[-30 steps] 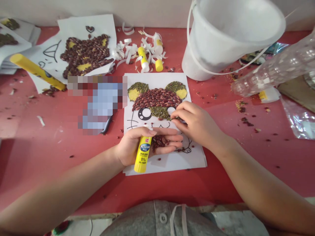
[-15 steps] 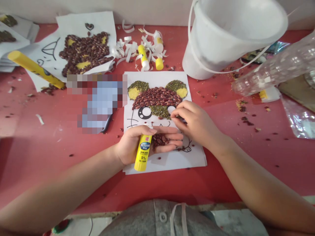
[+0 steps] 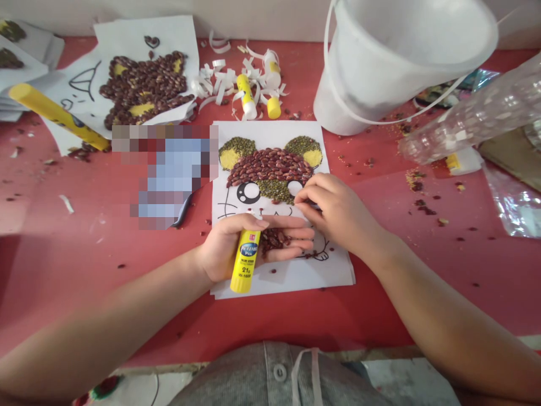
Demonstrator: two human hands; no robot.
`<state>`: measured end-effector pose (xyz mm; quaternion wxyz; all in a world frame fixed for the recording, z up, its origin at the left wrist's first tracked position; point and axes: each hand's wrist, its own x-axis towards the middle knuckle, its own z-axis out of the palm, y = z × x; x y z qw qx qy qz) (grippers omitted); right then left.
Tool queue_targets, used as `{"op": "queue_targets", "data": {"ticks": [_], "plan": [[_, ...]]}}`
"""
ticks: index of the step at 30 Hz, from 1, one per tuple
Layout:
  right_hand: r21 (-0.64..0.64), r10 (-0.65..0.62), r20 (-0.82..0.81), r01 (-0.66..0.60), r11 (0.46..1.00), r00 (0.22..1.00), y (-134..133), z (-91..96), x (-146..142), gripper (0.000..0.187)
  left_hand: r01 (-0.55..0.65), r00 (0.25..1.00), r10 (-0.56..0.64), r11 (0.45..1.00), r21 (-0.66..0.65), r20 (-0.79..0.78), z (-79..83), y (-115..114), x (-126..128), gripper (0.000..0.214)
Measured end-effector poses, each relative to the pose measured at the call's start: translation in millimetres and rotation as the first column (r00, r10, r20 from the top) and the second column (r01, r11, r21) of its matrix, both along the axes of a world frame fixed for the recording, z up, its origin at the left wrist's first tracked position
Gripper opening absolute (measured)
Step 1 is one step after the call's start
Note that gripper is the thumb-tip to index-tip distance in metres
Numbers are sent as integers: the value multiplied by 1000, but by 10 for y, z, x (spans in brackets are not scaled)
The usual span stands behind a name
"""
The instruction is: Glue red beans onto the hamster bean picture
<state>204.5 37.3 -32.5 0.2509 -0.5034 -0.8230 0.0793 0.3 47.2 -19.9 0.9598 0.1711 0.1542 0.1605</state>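
My left hand (image 3: 230,242) holds a yellow glue stick (image 3: 245,262) under its thumb, and its upturned palm carries a small heap of dark red beans (image 3: 274,241). Beneath both hands lies a white sheet (image 3: 245,285) with a cartoon animal drawing. Red beans (image 3: 270,167) cover the forehead; green beans (image 3: 273,190) fill the ears and the patch between the eyes, with yellow grains (image 3: 229,158) inside the ears. Just at the drawing's right eye, my right hand (image 3: 333,211) has thumb and fingers pinched together. Whatever is between those fingertips is hidden.
A white bucket (image 3: 363,84) and a clear plastic bottle (image 3: 469,124) stand and lie at the right. Paper scraps (image 3: 217,84) and glue sticks (image 3: 245,97) lie at the back. On the left are a bean-covered picture (image 3: 146,84), a yellow tube (image 3: 59,117) and a blurred-out phone-like object (image 3: 173,180).
Hardly anything differs. My right hand's fingertips have shifted very slightly at the drawing's right eye, while my left hand keeps the glue stick and beans in place.
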Motion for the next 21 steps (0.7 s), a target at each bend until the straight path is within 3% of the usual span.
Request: {"op": "queue_targets", "data": {"ticks": [9, 16, 21], "plan": [[-51, -80, -10, 79, 996, 997, -1, -12, -40, 12, 5, 999, -5, 1000, 6, -35, -11, 3, -6, 43], [-169, -161, -241, 122, 978, 957, -17, 33, -37, 8, -9, 1000, 9, 999, -31, -21, -15, 1, -13, 42], [-110, -205, -301, 180, 977, 931, -28, 58, -11, 13, -41, 997, 37, 998, -55, -63, 7, 3, -1, 41]]}}
